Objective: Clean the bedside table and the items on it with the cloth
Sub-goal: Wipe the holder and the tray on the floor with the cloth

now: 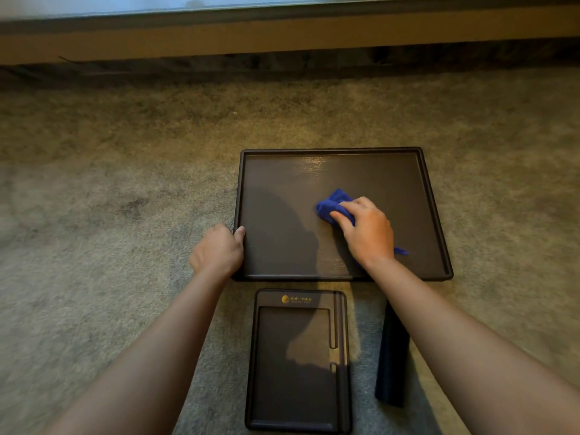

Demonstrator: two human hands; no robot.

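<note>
A large dark rectangular tray lies flat on the grey carpet. My right hand presses a bunched blue cloth onto the tray's inner surface, near its middle. A corner of the cloth pokes out behind my wrist. My left hand grips the tray's left rim, thumb over the edge.
A smaller dark notepad holder with a gold logo lies on the carpet just in front of the tray. A dark slim box lies to its right, partly under my right forearm. A wooden ledge runs along the far edge of the carpet.
</note>
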